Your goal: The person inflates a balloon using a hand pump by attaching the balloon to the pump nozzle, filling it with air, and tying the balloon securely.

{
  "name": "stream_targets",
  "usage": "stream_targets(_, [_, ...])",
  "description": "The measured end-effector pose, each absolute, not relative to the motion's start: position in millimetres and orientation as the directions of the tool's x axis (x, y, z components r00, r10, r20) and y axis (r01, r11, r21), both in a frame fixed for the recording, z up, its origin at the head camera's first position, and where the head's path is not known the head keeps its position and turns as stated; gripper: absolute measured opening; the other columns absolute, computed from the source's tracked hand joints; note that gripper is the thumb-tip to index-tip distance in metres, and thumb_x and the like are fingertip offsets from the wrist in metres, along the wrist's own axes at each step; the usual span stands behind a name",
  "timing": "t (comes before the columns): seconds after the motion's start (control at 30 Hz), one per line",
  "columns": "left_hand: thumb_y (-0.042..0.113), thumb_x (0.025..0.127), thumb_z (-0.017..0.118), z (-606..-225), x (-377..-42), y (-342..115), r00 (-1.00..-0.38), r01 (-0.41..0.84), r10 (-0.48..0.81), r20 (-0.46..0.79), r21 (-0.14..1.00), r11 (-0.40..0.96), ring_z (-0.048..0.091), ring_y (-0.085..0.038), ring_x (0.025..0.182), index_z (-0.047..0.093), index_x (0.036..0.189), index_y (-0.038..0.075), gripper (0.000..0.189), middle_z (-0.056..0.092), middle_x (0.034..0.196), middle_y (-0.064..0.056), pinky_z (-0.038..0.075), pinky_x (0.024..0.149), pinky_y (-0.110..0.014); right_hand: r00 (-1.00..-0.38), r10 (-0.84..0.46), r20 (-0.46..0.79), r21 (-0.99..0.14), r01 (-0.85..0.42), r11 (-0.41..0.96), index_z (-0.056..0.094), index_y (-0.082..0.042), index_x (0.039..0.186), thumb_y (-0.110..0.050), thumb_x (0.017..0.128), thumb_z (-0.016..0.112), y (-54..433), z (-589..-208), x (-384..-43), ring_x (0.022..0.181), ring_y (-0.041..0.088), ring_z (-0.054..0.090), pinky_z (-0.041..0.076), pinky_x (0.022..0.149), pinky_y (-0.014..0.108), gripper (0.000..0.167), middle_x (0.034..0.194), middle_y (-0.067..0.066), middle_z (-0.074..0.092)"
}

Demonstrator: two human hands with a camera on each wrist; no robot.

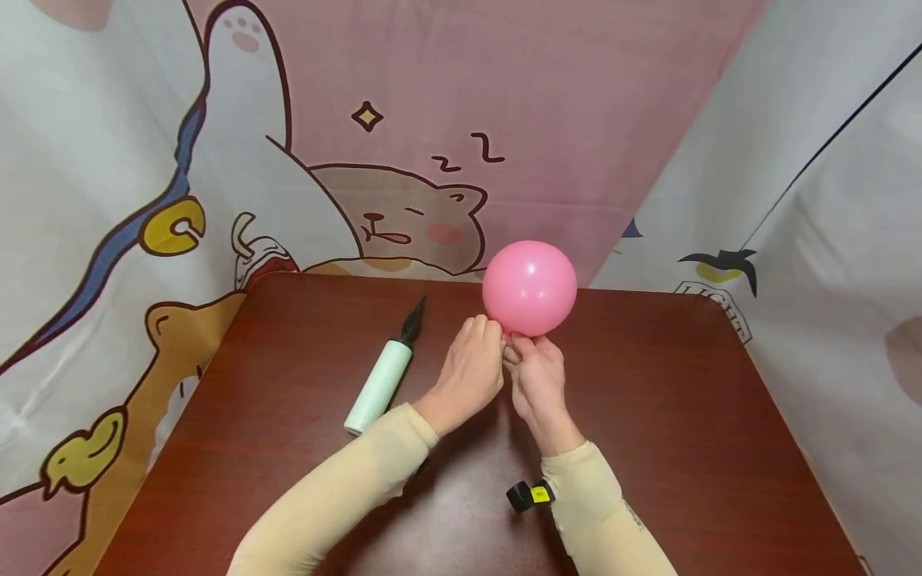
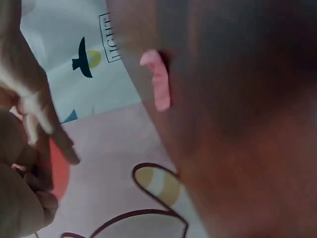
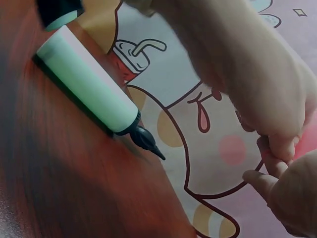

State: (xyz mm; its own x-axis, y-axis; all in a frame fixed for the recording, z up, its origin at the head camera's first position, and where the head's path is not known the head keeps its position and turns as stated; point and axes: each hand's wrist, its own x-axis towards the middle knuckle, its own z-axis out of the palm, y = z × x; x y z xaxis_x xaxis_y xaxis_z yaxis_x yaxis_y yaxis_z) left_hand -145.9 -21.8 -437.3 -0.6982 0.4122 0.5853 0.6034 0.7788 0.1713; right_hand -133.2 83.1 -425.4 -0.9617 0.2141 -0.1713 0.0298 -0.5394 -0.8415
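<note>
A round, inflated pink balloon [image 1: 529, 288] stands over the far side of the table, its neck end turned down toward both hands. My left hand [image 1: 471, 364] has its fingers curled at the neck and grips it from the left. From the right, my right hand [image 1: 539, 380] pinches the neck with thumb and fingers, close against the left. Much of the neck is hidden between the fingers. In the right wrist view a bit of pink balloon [image 3: 307, 141] shows behind the left hand [image 3: 277, 99] and the right hand [image 3: 297, 198].
A pale green hand pump [image 1: 378, 388] with a black nozzle lies left of the hands on the brown table [image 1: 670, 400]. A limp, uninflated pink balloon [image 2: 161, 84] lies on the table in the left wrist view. A cartoon-printed cloth [image 1: 576, 96] hangs behind.
</note>
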Motion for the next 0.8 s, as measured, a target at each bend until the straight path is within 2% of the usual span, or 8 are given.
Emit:
stream_targets(0.07, [0.007,0.098,0.066,-443.2,-143.8,-19.0,-0.722,0.596,0.345,0.600,0.285,0.751,0.049,-0.026,0.080,0.054,0.091,0.003,0.014,0.049,0.083,-0.009,0.043,0.069,-0.033,-0.963,0.214,-0.164,-0.830,0.017,-0.557,0.056,0.004,0.111,0.007,0.101,0.046,83.9,-426.8,-132.9,0.067,0.008,0.065,0.055,0.067,0.021,0.015,0.082,0.003,0.067])
stream_targets(0.2, [0.010,0.101,0.063,-447.9,-140.5,-17.3,-0.744,0.597,0.236,0.625,0.464,0.655,0.052,-0.025,0.084,0.060,0.095,0.003,0.010,0.052,0.086,-0.008,0.046,0.071,-0.033,-0.970,0.208,-0.125,-0.815,-0.019,-0.580,0.057,0.005,0.113,0.008,0.101,0.045,86.6,-428.8,-133.3,0.075,0.011,0.069,0.056,0.071,0.022,0.017,0.088,0.005,0.070])
stream_targets(0.3, [0.007,0.099,0.066,-443.3,-139.3,-20.2,-0.763,0.596,0.159,0.627,0.588,0.547,0.054,-0.024,0.083,0.067,0.095,0.003,0.006,0.056,0.086,-0.008,0.046,0.068,-0.032,-0.974,0.202,-0.102,-0.811,-0.036,-0.584,0.057,0.006,0.114,0.008,0.102,0.045,87.9,-429.9,-133.6,0.081,0.013,0.073,0.058,0.077,0.026,0.017,0.092,0.008,0.073])
stream_targets(0.4, [0.002,0.092,0.072,-436.9,-140.1,-23.5,-0.784,0.584,0.120,0.609,0.659,0.473,0.055,-0.021,0.080,0.070,0.090,0.003,0.004,0.058,0.084,-0.007,0.046,0.066,-0.028,-0.975,0.202,-0.091,-0.816,-0.043,-0.577,0.056,0.006,0.114,0.007,0.102,0.046,88.0,-429.7,-133.4,0.082,0.014,0.073,0.059,0.080,0.028,0.016,0.093,0.008,0.071])
stream_targets(0.5, [0.001,0.089,0.076,-433.6,-141.6,-25.6,-0.803,0.569,0.146,0.577,0.671,0.476,0.054,-0.019,0.078,0.068,0.087,0.004,0.009,0.056,0.082,-0.006,0.044,0.065,-0.026,-0.975,0.208,-0.083,-0.825,-0.050,-0.563,0.056,0.006,0.113,0.008,0.101,0.046,87.6,-429.3,-132.8,0.077,0.013,0.070,0.058,0.079,0.027,0.015,0.091,0.008,0.068])
stream_targets(0.63, [0.002,0.091,0.074,-433.0,-143.1,-27.1,-0.816,0.558,0.220,0.534,0.632,0.537,0.051,-0.019,0.078,0.064,0.089,0.004,0.010,0.054,0.083,-0.006,0.044,0.067,-0.028,-0.974,0.216,-0.075,-0.833,-0.058,-0.550,0.055,0.003,0.111,0.008,0.100,0.047,86.3,-429.5,-131.9,0.073,0.011,0.066,0.057,0.076,0.025,0.015,0.087,0.005,0.065])
stream_targets(0.73, [0.004,0.092,0.070,-433.6,-145.7,-27.4,-0.795,0.581,0.285,0.535,0.537,0.612,0.050,-0.021,0.078,0.059,0.089,0.004,0.012,0.052,0.084,-0.007,0.043,0.068,-0.032,-0.971,0.229,-0.076,-0.832,-0.065,-0.551,0.057,0.003,0.109,0.009,0.099,0.048,84.8,-429.5,-131.5,0.070,0.010,0.065,0.056,0.071,0.023,0.015,0.084,0.004,0.066])
stream_targets(0.8, [0.005,0.092,0.068,-434.8,-148.8,-27.2,-0.752,0.610,0.329,0.571,0.413,0.676,0.049,-0.023,0.076,0.056,0.086,0.004,0.014,0.051,0.081,-0.007,0.043,0.068,-0.033,-0.966,0.246,-0.073,-0.833,-0.077,-0.548,0.059,0.002,0.107,0.010,0.098,0.050,83.4,-429.1,-131.5,0.067,0.009,0.064,0.054,0.067,0.022,0.015,0.083,0.004,0.066])
